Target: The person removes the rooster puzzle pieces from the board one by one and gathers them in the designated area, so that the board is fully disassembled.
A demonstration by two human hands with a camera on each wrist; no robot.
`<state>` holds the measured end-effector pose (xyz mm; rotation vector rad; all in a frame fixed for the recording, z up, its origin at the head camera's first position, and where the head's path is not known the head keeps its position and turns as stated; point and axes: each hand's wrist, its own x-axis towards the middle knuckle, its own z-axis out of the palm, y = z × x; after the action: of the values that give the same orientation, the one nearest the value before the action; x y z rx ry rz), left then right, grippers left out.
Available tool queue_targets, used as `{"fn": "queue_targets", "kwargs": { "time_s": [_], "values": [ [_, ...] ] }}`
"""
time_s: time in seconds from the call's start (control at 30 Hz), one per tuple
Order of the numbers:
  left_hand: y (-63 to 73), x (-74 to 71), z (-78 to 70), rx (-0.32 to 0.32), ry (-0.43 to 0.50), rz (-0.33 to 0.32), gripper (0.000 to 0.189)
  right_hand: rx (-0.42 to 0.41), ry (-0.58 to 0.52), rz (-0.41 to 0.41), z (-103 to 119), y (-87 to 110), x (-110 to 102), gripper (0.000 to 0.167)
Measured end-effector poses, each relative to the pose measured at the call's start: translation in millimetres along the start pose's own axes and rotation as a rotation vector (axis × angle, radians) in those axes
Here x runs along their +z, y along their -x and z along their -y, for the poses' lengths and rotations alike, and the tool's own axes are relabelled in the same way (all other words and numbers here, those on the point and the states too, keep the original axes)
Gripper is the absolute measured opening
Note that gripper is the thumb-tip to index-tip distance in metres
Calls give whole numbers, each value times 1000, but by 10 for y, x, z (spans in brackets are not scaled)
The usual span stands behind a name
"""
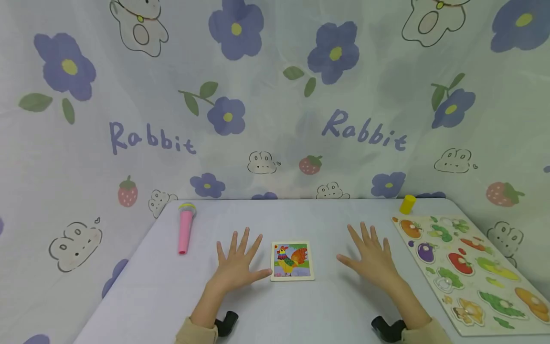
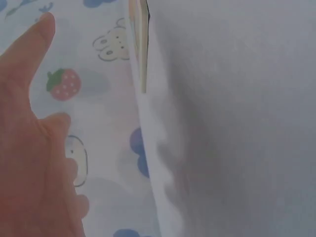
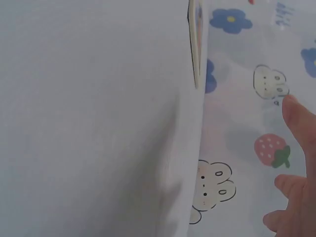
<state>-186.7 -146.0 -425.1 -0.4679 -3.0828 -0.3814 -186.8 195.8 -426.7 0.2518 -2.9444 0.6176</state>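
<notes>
A small square rooster puzzle (image 1: pixel 292 261) with a cream frame lies flat on the white table, between the two hands. My left hand (image 1: pixel 237 265), fingers spread straight, hovers just left of it, with the thumb tip close to the frame's edge. To its right my right hand (image 1: pixel 370 255) is spread the same way, farther from the frame. Neither hand holds anything. In the left wrist view the puzzle's edge (image 2: pixel 143 49) shows past the left hand (image 2: pixel 34 148). The right wrist view has the puzzle's edge (image 3: pixel 196 49) at the top and the right hand (image 3: pixel 301 173) at the right.
A pink toy microphone (image 1: pixel 185 229) lies at the left of the table (image 1: pixel 326 310). On the right is a vegetable peg board (image 1: pixel 468 272), with a yellow cylinder (image 1: pixel 407 204) behind it. A rabbit-and-flower printed cloth (image 1: pixel 275 105) hangs at the back.
</notes>
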Motion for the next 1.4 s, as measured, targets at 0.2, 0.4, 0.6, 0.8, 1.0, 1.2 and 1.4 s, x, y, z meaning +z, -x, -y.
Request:
{"fn": "queue_targets", "kwargs": {
  "time_s": [0.2,0.4,0.6,0.8,1.0,1.2,1.4],
  "values": [
    [-133,61,-58,31,65,14,89,-1,-97,25,104,-136,117,89],
    [-251,103,-130,44,117,35,88,1,-232,79,200,-265,219,84],
    [-359,130,-192,56,164,84,87,37,-394,147,316,-392,303,77],
    [-405,146,-246,62,207,162,85,17,-444,151,383,-509,428,67],
    [-447,151,-292,81,208,199,78,3,-418,167,433,-591,536,48],
    [-485,202,-320,88,198,222,71,-49,-375,199,471,-642,591,33],
    [-477,226,-327,105,198,209,68,-49,-288,196,486,-674,632,27]
  ]
}}
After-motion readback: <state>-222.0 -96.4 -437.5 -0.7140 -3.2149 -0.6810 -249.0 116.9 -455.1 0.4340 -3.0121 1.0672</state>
